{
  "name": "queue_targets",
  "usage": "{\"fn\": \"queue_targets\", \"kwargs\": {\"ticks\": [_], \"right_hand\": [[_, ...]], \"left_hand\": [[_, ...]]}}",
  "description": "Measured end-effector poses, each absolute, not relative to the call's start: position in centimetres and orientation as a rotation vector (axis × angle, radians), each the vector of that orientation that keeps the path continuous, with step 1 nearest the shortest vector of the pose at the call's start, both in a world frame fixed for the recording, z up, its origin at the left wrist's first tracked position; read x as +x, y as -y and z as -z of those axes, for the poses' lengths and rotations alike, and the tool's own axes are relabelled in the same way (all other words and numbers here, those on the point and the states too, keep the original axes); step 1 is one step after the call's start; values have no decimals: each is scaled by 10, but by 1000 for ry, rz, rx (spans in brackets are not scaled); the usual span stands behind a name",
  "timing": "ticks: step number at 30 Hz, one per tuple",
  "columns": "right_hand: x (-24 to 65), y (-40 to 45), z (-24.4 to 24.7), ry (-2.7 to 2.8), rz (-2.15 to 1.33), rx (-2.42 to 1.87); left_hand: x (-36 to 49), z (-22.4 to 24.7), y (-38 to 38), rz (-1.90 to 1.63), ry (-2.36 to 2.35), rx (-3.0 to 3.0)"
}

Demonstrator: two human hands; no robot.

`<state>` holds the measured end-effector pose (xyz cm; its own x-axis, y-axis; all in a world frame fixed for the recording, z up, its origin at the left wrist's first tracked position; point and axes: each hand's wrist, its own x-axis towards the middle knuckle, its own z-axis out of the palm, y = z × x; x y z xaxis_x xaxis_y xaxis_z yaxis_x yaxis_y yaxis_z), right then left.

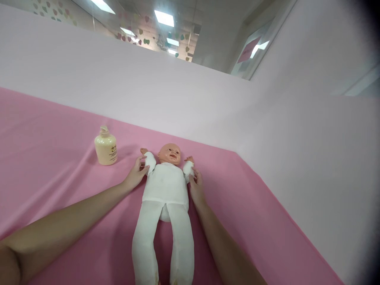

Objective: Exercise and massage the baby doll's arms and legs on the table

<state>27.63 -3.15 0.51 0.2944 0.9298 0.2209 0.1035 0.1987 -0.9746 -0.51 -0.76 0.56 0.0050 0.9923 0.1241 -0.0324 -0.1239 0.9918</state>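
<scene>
A baby doll (165,184) in a white long-sleeved top and white trousers lies on its back, its head toward the wall and its arms bent up beside the head. My left hand (139,171) has its thumb and fingers about the doll's sleeved arm on the left of the picture. On the other side, my right hand (197,185) grips the opposite sleeve near the elbow. Some fingertips of both hands are hidden behind the sleeves. The doll's feet are mostly cut off by the bottom edge.
A cream pump bottle (106,148) stands to the left of the doll. Pink cloth (231,206) covers the surface and shows folds at the left. A white wall (124,83) rises behind, with a window (178,29) above it; another white wall (314,130) stands at the right.
</scene>
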Motion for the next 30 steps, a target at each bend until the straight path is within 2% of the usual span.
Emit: {"fn": "queue_targets", "kwargs": {"ticks": [18,30], "right_hand": [[277,34,-13,1203,-756,-1400],[280,25,1,1136,-828,-1136]], "left_hand": [[-5,-7,7,-1202,-1191,1387],[-2,-6,7,-1294,-912,1105]]}}
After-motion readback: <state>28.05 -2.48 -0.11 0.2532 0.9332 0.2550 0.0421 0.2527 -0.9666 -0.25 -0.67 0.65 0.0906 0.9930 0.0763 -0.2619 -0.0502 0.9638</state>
